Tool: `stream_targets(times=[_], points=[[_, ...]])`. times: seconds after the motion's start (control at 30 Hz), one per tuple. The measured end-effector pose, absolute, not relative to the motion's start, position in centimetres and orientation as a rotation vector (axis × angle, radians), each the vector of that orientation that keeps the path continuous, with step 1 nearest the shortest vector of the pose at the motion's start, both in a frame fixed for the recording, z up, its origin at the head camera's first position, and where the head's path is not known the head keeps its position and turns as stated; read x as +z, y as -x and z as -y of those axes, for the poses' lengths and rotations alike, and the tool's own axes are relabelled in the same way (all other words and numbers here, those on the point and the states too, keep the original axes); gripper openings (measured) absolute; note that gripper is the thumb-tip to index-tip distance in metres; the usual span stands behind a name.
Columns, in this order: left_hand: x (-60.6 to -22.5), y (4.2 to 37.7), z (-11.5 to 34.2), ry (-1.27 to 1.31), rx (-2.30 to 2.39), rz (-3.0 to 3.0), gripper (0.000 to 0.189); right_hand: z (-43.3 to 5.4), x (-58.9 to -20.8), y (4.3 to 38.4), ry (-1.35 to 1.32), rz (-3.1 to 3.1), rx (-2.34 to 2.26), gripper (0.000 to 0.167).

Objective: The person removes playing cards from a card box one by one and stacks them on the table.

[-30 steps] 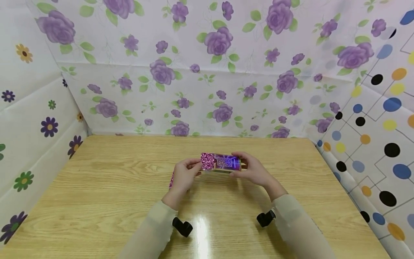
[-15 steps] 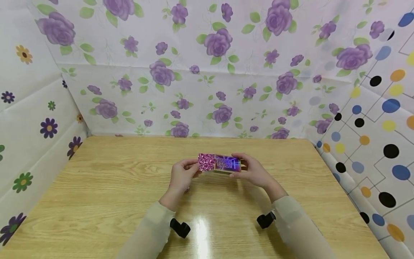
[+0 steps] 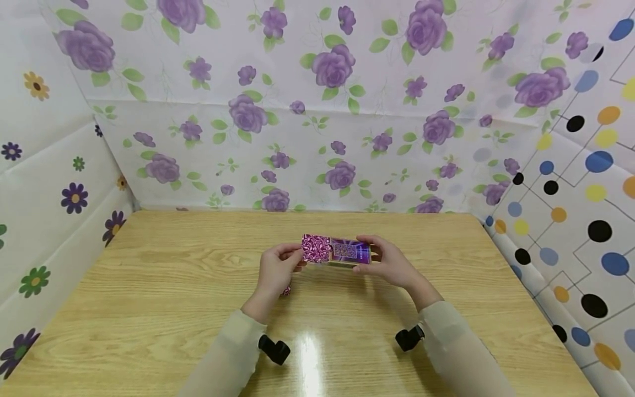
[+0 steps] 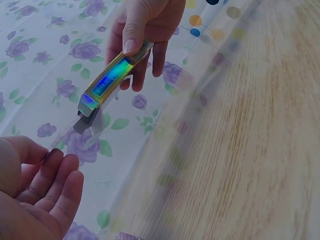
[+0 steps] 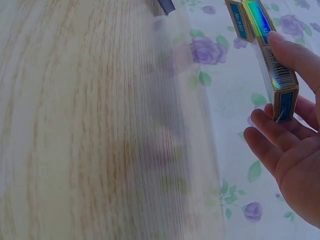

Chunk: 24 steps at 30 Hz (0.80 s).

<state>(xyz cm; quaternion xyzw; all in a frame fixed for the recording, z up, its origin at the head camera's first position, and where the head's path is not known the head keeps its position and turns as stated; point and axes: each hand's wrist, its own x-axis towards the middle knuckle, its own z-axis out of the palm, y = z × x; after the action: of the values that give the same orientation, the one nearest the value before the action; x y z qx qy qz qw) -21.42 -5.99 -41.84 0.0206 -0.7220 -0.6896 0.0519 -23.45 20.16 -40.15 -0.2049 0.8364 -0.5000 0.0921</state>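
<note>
In the head view my left hand (image 3: 275,269) pinches the outer edge of a pink-and-white patterned card (image 3: 315,248) between thumb and fingers. The card's other end sits at the mouth of a shiny purple-blue card box (image 3: 350,251). My right hand (image 3: 388,261) grips that box at its far end, thumb on one side and fingers on the other. In the left wrist view the box (image 4: 111,79) shows a gold-edged side, its end flap folded open toward my left hand (image 4: 42,192). The right wrist view shows a barcode on the box (image 5: 272,57), beside my right hand (image 5: 295,145).
Another piece with the same pink pattern (image 3: 286,289) lies on the wooden table (image 3: 173,309), mostly hidden behind my left wrist. Floral sheeting (image 3: 208,154) hangs behind the table, and a dotted sheet (image 3: 570,220) lines the right side.
My left hand has drifted slightly left with the card, and more of the card shows outside the box. My right hand and the box stay nearly still.
</note>
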Motion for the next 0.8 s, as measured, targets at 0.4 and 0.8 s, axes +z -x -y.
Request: stream_targets(times=[0.4,0.8], points=[[-41.8,21.5,6.2,-0.086,-2.094,2.171,0.02,-20.6,-42.0,24.6,0.675,-2.478,-1.505,0.077],[-41.8,21.3,6.3,-0.081,-2.097,2.176,0.021,-20.1,-41.9,24.6,0.683,-2.466,-1.517,0.077]])
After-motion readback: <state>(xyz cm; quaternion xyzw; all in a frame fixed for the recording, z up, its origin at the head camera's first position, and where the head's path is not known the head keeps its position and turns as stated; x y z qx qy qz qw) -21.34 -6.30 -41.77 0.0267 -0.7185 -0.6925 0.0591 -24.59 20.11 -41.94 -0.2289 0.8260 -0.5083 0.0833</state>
